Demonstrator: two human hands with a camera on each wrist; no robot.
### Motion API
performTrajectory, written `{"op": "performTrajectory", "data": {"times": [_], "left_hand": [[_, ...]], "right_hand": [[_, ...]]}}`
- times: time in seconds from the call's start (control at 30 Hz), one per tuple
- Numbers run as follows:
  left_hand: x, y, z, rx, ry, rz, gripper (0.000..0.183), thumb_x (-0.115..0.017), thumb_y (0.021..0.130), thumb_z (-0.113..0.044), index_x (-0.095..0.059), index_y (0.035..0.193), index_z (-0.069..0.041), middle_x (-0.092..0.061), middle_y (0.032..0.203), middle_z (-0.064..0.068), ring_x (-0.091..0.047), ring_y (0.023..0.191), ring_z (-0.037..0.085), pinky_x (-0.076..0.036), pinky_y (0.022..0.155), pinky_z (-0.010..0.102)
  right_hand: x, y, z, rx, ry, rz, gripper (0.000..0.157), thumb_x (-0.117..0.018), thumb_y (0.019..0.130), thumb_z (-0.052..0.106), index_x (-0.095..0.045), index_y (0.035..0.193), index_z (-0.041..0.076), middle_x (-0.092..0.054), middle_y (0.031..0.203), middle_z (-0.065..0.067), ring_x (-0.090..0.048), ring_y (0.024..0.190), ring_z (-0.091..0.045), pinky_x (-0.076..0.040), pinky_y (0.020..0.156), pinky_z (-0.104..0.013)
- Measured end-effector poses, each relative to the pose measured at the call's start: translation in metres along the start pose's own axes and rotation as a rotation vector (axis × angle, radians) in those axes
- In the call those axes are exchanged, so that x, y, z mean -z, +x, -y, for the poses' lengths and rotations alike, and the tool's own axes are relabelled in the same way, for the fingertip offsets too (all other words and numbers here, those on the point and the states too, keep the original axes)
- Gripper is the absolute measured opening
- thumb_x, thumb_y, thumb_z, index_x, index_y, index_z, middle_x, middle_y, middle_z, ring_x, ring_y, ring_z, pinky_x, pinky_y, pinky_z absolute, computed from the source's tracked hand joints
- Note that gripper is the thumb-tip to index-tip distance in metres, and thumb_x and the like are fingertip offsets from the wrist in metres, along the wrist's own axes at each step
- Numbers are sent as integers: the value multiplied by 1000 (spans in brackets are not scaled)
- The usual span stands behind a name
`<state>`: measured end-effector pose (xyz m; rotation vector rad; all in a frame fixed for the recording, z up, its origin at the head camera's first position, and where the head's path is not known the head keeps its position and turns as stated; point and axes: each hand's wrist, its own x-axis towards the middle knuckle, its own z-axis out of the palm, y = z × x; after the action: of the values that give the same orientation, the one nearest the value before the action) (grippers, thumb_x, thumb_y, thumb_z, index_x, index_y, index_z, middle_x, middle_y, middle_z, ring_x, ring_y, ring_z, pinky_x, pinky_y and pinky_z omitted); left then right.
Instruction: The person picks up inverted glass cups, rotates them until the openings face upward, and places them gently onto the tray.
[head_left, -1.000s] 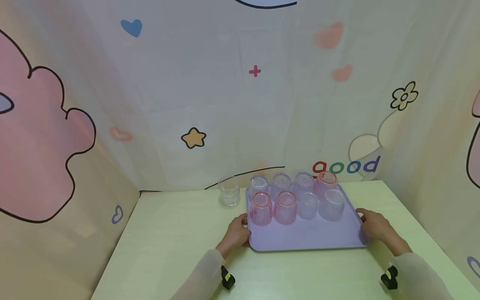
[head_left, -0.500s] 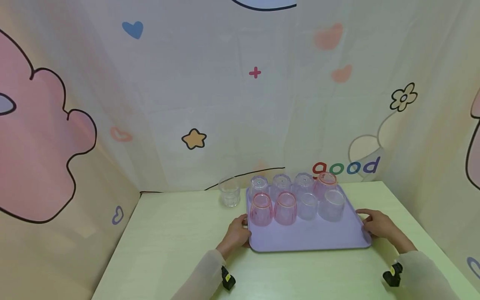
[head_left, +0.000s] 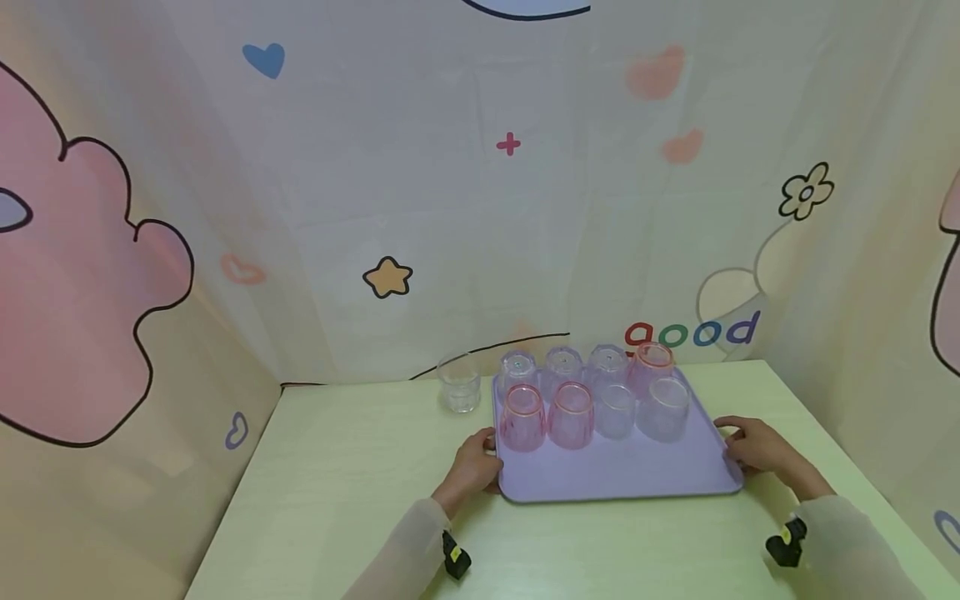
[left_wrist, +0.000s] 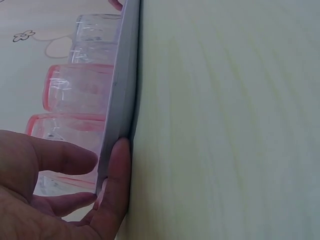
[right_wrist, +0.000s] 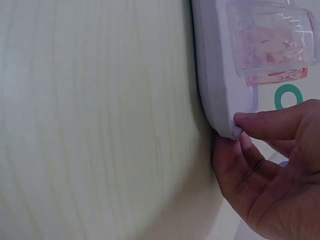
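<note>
A lavender tray (head_left: 615,475) bears two rows of upside-down glasses. In the front row are two pink glasses (head_left: 522,421) on the left and two clear glasses (head_left: 663,410) on the right. Behind them stand several faceted clear glasses (head_left: 562,367) and one pink glass (head_left: 651,367) at the right end. My left hand (head_left: 474,463) grips the tray's left edge, thumb at the rim and fingers beneath in the left wrist view. At the right edge, near the front corner, my right hand (right_wrist: 272,165) pinches the rim between thumb and fingers, with fingertips under it.
Left of the tray's back corner, a single clear glass (head_left: 460,387) stands upright on the pale wood-grain table (head_left: 352,467). A printed cloth (head_left: 450,208) hangs at the table's back, with more cloth at both sides.
My right hand has shifted slightly to the right along the tray's edge, so the front right corner shows more. The left hand, tray and glasses look nearly unchanged.
</note>
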<state>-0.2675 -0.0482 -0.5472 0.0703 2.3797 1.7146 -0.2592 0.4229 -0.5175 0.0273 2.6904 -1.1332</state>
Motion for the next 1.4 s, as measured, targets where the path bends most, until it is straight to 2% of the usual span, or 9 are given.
{"op": "performTrajectory", "data": {"times": [0.27,0.43,0.6,0.77,0.83,1.0,1.13,1.27,1.4], "left_hand": [[2,1,-3,24,-42,-36,57,-58,85,5,-52,142,6,-59,111,14,-63,90,25,-60,51,36],[3,0,-6,29,-18,-49,53,-60,88,1,-54,140,5,-57,111,14,-58,97,26,-60,50,36],[7,-3,-9,9,-15,-58,50,-61,89,-3,-57,138,4,-56,114,14,-58,92,24,-60,54,35],[19,-4,-14,-92,53,-89,45,-62,93,-6,-57,137,4,-57,122,21,-63,88,25,-60,59,34],[24,-5,-17,-163,101,-116,43,-63,94,-6,-57,136,5,-57,124,23,-65,90,27,-60,63,34],[37,-6,-24,-357,215,-202,37,-66,95,-4,-61,131,2,-60,121,20,-64,104,32,-57,83,41],[47,-5,-31,-474,238,-244,36,-67,93,-1,-61,129,3,-59,121,20,-61,109,37,-57,86,47],[58,-1,-36,-528,277,-259,39,-67,92,-1,-60,130,3,-57,123,21,-59,112,39,-57,86,48],[68,1,-40,-533,340,-271,44,-69,92,-4,-59,134,1,-56,126,20,-58,113,39,-54,88,50]], "right_hand": [[5,1,-3,-23,105,19,60,-61,91,0,-37,142,-19,-60,91,-10,-58,78,-21,-58,64,-35],[6,2,-4,-38,97,24,57,-60,95,3,-37,143,-18,-61,101,-18,-58,84,-23,-60,68,-37],[6,4,-4,-57,88,17,54,-60,95,1,-39,141,-17,-55,109,-23,-56,88,-25,-60,70,-38],[5,4,-4,-62,93,6,55,-59,95,2,-39,142,-17,-55,111,-25,-56,88,-26,-60,69,-37],[4,4,-6,-44,101,3,54,-58,94,1,-39,141,-18,-55,110,-26,-56,86,-25,-59,67,-38],[0,1,-10,-28,124,-9,54,-57,93,-1,-39,140,-19,-56,107,-25,-57,83,-23,-58,65,-38],[-1,1,-9,-36,123,-14,54,-56,93,0,-40,141,-18,-56,107,-23,-56,83,-23,-58,64,-37],[-1,0,-7,-32,122,-16,54,-56,93,-1,-40,141,-19,-56,106,-22,-56,82,-23,-58,64,-37],[-1,-1,-7,-37,122,-12,54,-56,94,-1,-39,142,-19,-56,106,-22,-56,82,-23,-58,65,-37]]}}
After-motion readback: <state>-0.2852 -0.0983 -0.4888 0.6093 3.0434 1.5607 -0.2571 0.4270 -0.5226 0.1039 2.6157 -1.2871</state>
